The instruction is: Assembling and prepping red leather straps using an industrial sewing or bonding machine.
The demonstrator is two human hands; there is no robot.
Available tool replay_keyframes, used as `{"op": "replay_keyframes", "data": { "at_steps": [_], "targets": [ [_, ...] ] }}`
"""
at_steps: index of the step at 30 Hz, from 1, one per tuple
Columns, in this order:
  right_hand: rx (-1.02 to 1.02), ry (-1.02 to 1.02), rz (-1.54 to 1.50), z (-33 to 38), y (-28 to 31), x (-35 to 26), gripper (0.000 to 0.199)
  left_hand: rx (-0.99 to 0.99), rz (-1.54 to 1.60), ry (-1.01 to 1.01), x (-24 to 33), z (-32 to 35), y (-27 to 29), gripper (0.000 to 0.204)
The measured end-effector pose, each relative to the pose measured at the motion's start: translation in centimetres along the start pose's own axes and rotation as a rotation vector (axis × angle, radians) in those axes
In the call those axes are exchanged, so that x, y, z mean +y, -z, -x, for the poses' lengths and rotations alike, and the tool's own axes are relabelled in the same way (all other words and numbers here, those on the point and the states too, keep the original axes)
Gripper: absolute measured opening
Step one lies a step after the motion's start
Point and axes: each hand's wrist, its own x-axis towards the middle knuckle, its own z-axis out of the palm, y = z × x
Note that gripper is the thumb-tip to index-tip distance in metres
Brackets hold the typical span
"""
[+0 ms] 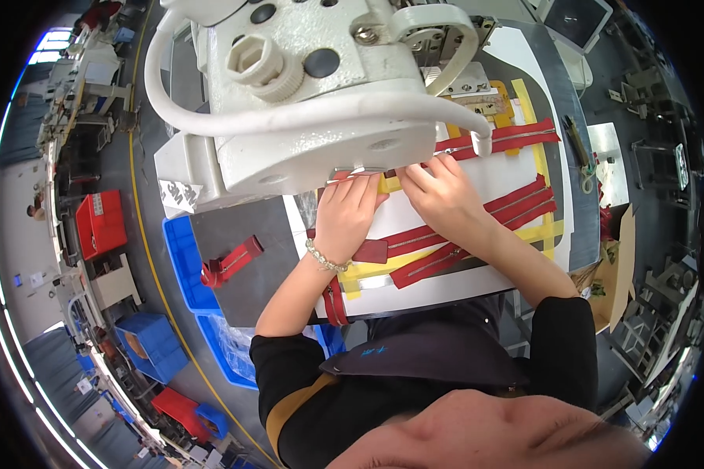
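A red zipper [516, 139] with metal teeth runs in from the right, passing under the front of a large white sewing machine [313, 148]. My right hand [443, 197] is closed at the zipper's near part, fingers bent down beside the machine. My left hand [347, 209] has its fingers pressed together on red fabric at the machine's lower edge, with the fingertips partly hidden. Between the two hands shows a small yellow piece [389, 184]. Under my right forearm, more red zippers [430, 238] lie on a white board [438, 291] with yellow tape strips.
A short red zipper piece [235, 260] lies on the dark table [250, 301] at left. Blue bins [186, 262] stand below its left edge, one holding clear plastic. Scissors [587, 176] rest at the right, near an open cardboard box [619, 270]. A monitor [575, 22] stands far right.
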Motion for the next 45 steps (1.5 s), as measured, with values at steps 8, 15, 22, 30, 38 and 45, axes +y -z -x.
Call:
{"op": "replay_keyframes", "data": {
  "at_steps": [8, 15, 22, 30, 38, 45],
  "targets": [
    [0.036, 0.002, 0.003, 0.6, -0.7, 0.0, 0.021, -0.049, -0.183, 0.072, 0.8, 0.0, -0.1, 0.047],
    [0.049, -0.007, 0.008, 0.6, -0.6, -0.1, 0.019, -0.049, -0.252, 0.072, 1.1, 0.0, -0.3, 0.046],
    [0.090, 0.001, 0.013, 0.7, -1.2, 0.0, 0.018, -0.061, -0.249, 0.076, 0.9, -0.1, -0.4, 0.043],
    [0.108, 0.001, 0.001, 0.6, -1.4, 0.1, 0.019, -0.051, -0.240, 0.084, 0.8, 0.0, -0.4, 0.043],
    [0.127, 0.004, -0.032, 0.7, -1.3, 0.1, 0.018, -0.038, -0.258, 0.079, 1.0, -0.1, -0.4, 0.043],
    [0.099, 0.013, -0.017, 0.7, -1.5, 0.3, 0.016, -0.041, -0.242, 0.074, 0.8, -0.1, -0.4, 0.043]
  ]
}}
